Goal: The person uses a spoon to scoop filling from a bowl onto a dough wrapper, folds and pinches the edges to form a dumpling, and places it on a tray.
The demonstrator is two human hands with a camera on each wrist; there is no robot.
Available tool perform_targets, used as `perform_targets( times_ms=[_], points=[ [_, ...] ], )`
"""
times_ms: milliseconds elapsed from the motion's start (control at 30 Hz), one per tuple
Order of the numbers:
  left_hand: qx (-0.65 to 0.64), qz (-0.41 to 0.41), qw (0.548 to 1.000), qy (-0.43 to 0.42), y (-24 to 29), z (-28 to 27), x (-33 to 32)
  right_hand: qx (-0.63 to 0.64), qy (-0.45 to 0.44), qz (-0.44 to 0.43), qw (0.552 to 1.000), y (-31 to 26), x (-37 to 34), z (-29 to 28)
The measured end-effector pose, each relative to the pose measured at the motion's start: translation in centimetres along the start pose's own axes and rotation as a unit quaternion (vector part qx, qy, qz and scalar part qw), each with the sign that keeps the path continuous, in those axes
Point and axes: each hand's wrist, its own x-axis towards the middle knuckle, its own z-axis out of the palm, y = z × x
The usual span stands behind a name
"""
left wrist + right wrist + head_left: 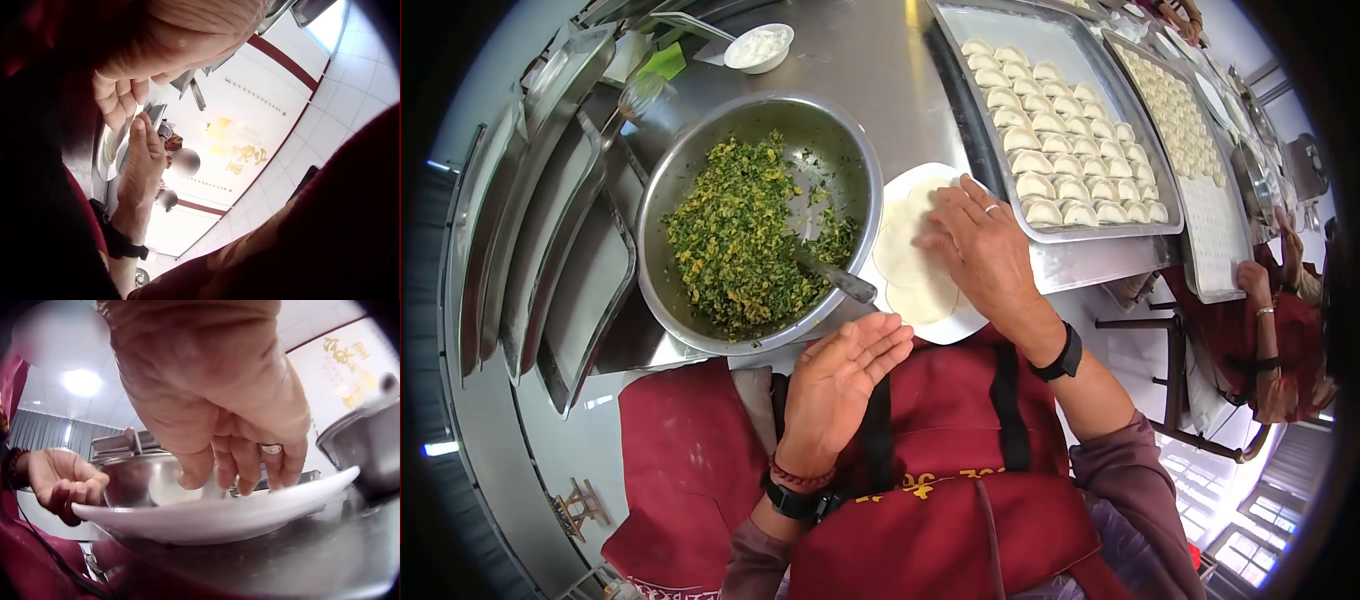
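Observation:
My left hand (pixel 840 385) is held palm up with relaxed fingers and nothing in it, just beside the near rim of a large steel bowl (pixel 855 130). A chopped green and yellow filling (pixel 735 235) fills much of that bowl, and a metal spoon (pixel 847 281) stands in it, its handle over the rim. My right hand (pixel 990 255) reaches down over a white plate (pixel 950 328), fingertips right at the round dough wrappers (pixel 900 250) on it. In the right wrist view the thumb and fingers (pixel 250 475) point down inside the plate's rim, apart from each other.
A tray (pixel 1090 226) with rows of folded dumplings stands at the right, and another tray (pixel 1215 230) lies beyond it. A small bowl of white powder (pixel 758 48) is at the back. Empty metal trays (pixel 550 200) lean at the left. Another person's hand (pixel 1255 283) shows far right.

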Motion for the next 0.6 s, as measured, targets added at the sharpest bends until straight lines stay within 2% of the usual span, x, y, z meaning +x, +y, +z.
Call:
perform_targets(
  times_ms=[67,167,233,400,600],
  points=[
    [-0.01,0.004,1.0,-0.021,0.04,0.08,-0.02,-0.035,-0.003,0.027,0.999,-0.39,0.33,0.4],
    [-0.029,0.003,0.998,-0.064,-0.09,-0.13,0.32,-0.044,0.026,0.001,0.999,-0.14,0.37,1.2],
    [-0.068,0.004,0.995,-0.075,-0.26,-0.25,0.58,0.0,0.009,0.031,0.999,-0.27,0.58,0.89],
    [-0.12,-0.004,0.99,-0.076,-0.5,-0.44,0.83,0.033,-0.015,0.066,0.997,-0.6,0.83,0.99],
    [-0.144,0.01,0.986,-0.081,-0.54,-0.61,0.74,0.073,-0.005,0.064,0.995,-0.79,0.43,0.69]
  ],
)
